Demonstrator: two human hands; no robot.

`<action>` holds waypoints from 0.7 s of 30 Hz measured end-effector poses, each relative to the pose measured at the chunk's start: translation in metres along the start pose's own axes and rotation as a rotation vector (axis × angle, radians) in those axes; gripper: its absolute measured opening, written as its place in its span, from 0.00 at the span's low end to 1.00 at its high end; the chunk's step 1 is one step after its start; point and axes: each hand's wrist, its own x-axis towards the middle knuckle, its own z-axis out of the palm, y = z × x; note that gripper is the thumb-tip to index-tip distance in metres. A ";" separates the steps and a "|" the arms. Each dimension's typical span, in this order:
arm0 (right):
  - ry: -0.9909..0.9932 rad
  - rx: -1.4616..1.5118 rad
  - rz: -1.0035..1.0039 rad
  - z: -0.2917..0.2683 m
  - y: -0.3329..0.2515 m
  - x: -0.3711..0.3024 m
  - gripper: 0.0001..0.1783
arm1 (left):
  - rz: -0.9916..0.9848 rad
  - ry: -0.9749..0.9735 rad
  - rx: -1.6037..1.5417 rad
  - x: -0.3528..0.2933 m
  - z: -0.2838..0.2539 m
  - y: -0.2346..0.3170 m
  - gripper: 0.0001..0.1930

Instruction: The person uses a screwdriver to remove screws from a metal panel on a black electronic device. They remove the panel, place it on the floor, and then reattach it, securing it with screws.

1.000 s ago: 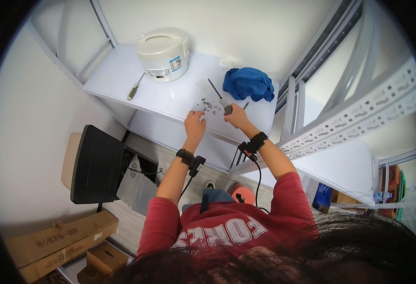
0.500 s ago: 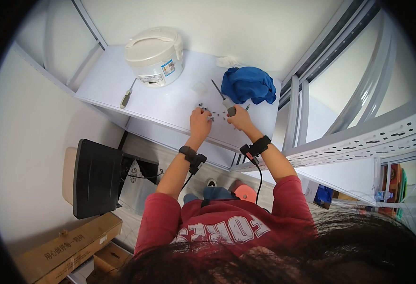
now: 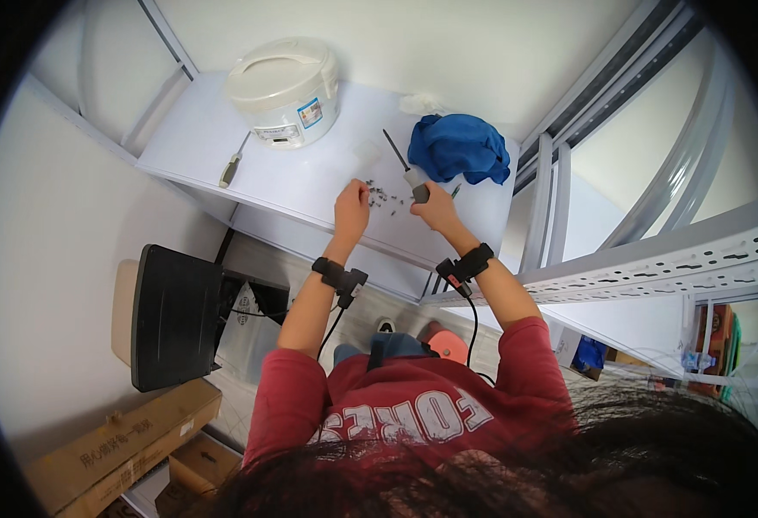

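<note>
Several small dark screws (image 3: 379, 195) lie scattered on the white shelf (image 3: 310, 186) between my hands. My left hand (image 3: 352, 210) rests at their left side, fingers curled together; whatever they may hold is hidden. In my right hand (image 3: 436, 208) is a screwdriver (image 3: 416, 185), gripped by its grey handle with the shaft slanting up and left, away from me. Just right of that hand lies a slim dark item (image 3: 456, 190), too small to name. A second screwdriver (image 3: 231, 167) lies farther left, close to the shelf's front edge.
A white rice cooker (image 3: 284, 95) stands at the back left. Bunched blue cloth (image 3: 459, 148) lies at the back right, with crumpled white material (image 3: 422, 104) behind. Perforated metal framing (image 3: 646, 263) borders the right. A black-lidded bin (image 3: 178, 318) and cardboard boxes (image 3: 124, 440) stand lower left.
My left hand has drawn left off the screws, and its spread fingers have curled together. The right hand keeps its hold on the screwdriver. The view has shifted slightly.
</note>
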 end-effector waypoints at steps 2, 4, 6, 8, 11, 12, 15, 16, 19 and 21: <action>-0.019 0.019 -0.018 -0.002 -0.011 -0.003 0.21 | -0.020 0.008 -0.048 0.003 -0.013 0.002 0.03; -0.088 0.100 -0.017 -0.001 -0.026 -0.009 0.21 | -0.015 -0.006 -0.044 0.003 -0.025 0.003 0.02; -0.108 0.044 -0.063 0.002 -0.031 -0.010 0.21 | -0.024 -0.006 -0.044 0.004 -0.031 0.007 0.02; -0.136 0.019 -0.092 0.003 -0.034 -0.012 0.21 | -0.050 0.011 -0.044 0.004 -0.036 0.009 0.01; -0.184 0.009 -0.103 0.004 -0.037 -0.015 0.21 | 0.003 0.057 0.018 0.001 -0.042 0.009 0.03; -0.195 -0.006 -0.102 0.004 -0.038 -0.017 0.22 | 0.000 0.078 0.027 0.000 -0.042 0.007 0.03; -0.214 -0.062 -0.134 0.005 -0.034 -0.024 0.22 | -0.033 0.103 0.040 -0.007 -0.037 -0.004 0.03; -0.218 -0.082 -0.149 0.005 -0.033 -0.026 0.23 | -0.060 0.086 0.039 -0.009 -0.037 -0.008 0.03; -0.248 -0.083 -0.139 0.007 -0.031 -0.033 0.23 | -0.107 0.115 0.026 -0.014 -0.033 -0.022 0.04; -0.267 -0.101 -0.138 0.006 -0.026 -0.034 0.23 | -0.149 0.140 -0.013 -0.013 -0.030 -0.022 0.04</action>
